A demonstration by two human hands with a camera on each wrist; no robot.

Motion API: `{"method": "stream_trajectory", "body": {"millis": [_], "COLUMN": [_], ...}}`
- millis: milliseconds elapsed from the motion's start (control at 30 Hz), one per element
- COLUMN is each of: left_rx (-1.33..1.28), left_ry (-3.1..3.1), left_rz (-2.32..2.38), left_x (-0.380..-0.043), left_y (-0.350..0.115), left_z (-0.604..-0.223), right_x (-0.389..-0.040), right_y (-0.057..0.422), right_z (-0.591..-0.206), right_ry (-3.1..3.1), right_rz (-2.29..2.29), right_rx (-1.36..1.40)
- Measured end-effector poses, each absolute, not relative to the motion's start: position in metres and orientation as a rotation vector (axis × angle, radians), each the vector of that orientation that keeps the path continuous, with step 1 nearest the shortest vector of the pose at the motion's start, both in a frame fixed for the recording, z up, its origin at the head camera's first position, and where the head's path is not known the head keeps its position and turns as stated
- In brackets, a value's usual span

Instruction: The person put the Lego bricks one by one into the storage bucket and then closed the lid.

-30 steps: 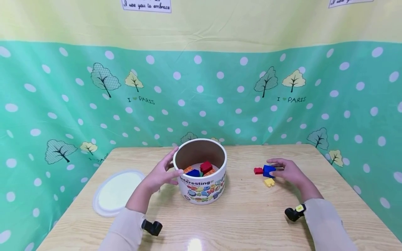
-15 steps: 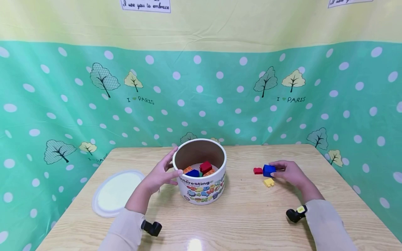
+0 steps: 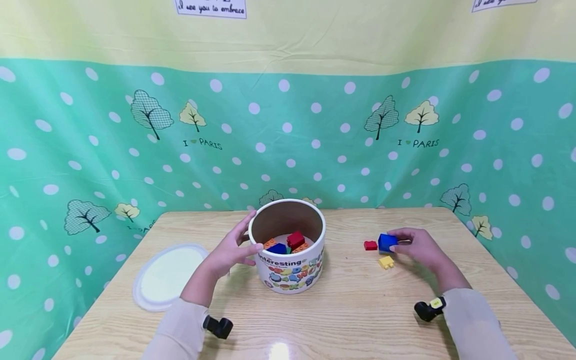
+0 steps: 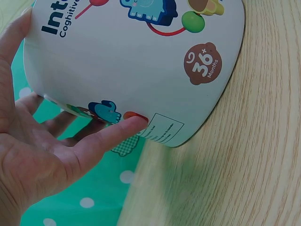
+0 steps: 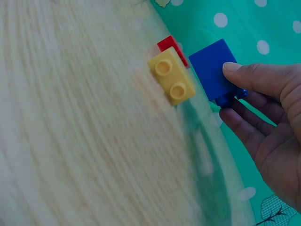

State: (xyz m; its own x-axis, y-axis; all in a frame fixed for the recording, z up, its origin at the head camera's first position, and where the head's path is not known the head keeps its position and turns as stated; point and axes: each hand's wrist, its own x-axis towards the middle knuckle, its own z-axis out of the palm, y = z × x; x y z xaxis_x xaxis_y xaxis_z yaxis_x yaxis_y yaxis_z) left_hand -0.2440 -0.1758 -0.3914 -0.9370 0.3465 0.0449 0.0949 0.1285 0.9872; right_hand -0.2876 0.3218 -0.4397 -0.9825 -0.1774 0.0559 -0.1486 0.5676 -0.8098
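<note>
Blue block (image 3: 386,243) at right is pinched by the right hand (image 3: 417,246); the spread left hand (image 3: 228,254) touches the tub (image 3: 290,275), seemingly steadying it.

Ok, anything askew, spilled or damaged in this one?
Nothing stands out. The bucket shows no visible damage, and the lid lies flat on the table. The red block and yellow block lie near the blue block in the right hand; that looks like ordinary handling, not a spill.

Right of centre, the right hand (image 3: 417,246) is shifting the pinched blue building brick (image 3: 385,243) slightly upward and rightward.
</note>
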Motion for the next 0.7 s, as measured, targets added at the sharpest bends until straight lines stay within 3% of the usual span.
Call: {"method": "stream_trajectory", "body": {"millis": [700], "left_rx": [0.403], "left_ry": [2.175], "left_rz": [1.909], "left_x": [-0.243], "left_y": [-0.175], "left_z": [-0.390], "right_x": [-0.285], "right_y": [0.290], "right_z": [-0.394], "right_ry": [2.794], "right_rz": [-1.371], "right_rx": [-0.419]}}
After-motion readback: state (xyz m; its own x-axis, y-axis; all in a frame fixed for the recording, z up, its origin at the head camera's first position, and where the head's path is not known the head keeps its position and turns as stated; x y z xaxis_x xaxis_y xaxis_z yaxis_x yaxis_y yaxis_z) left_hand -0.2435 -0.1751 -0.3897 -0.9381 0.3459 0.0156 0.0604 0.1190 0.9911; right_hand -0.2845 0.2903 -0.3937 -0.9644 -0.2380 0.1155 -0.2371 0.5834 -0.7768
